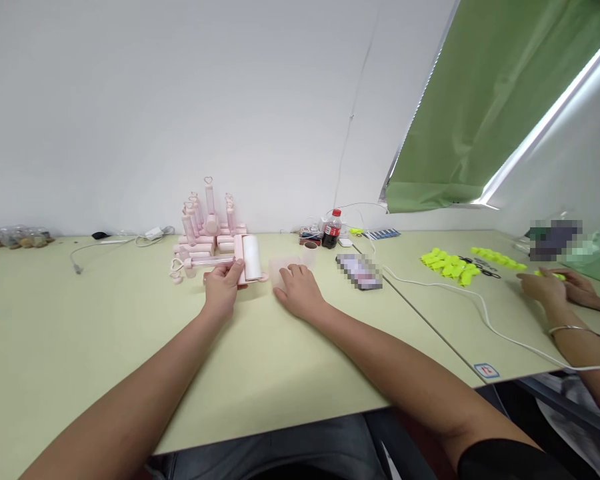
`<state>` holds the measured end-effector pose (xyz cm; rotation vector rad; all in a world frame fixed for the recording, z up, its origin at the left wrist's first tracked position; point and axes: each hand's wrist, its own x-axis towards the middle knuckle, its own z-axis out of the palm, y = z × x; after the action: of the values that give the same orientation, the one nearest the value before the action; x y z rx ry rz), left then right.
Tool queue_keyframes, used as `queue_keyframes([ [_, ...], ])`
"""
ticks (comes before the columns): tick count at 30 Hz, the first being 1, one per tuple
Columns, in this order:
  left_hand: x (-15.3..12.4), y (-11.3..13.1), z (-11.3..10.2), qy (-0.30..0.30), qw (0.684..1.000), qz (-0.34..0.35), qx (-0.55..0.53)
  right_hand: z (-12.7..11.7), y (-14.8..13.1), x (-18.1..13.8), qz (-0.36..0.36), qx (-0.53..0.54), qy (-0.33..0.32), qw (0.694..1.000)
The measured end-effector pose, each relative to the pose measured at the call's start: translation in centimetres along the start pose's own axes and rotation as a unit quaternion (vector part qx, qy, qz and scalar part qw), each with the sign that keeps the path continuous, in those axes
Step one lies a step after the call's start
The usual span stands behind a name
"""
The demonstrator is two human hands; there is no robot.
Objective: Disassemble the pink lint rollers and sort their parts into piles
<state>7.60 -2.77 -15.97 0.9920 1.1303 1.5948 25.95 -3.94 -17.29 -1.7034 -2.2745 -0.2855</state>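
Note:
My left hand [223, 285] is closed around a pink lint roller [252, 257], with its white paper roll facing right. The roller's clear handle points left and ends in a heart-shaped loop. To the right, my right hand [300, 288] has its fingers curved over a pale pink translucent cover [276, 268] on the table, gripping it; the fingers hide part of it. Behind my left hand stand several more pink lint rollers [211, 217], handles up. Just beyond my right hand is a small white roll with a brown core [310, 252].
On the table [220, 387] are a cola bottle [332, 230], a phone [359, 271] and white cables [460, 293]. Several bright yellow pieces [450, 265] lie at right, near another person's hands [555, 287]. Bagged items [15, 237] sit far left.

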Motion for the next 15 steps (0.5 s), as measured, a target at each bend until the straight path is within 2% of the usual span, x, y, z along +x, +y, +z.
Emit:
queue_keyframes([
  [4,-0.1,0.0,0.1,-0.002,1.000,0.002,0.005,-0.3,0.0,-0.1,0.004,0.004,-0.007,1.000],
  [10,0.0,-0.1,0.0,-0.012,1.000,-0.001,0.010,-1.8,-0.6,1.5,0.063,0.001,-0.001,0.998],
  [15,0.1,-0.2,-0.2,-0.009,1.000,0.006,0.013,-2.5,-0.8,2.8,0.092,0.009,-0.083,0.992],
])
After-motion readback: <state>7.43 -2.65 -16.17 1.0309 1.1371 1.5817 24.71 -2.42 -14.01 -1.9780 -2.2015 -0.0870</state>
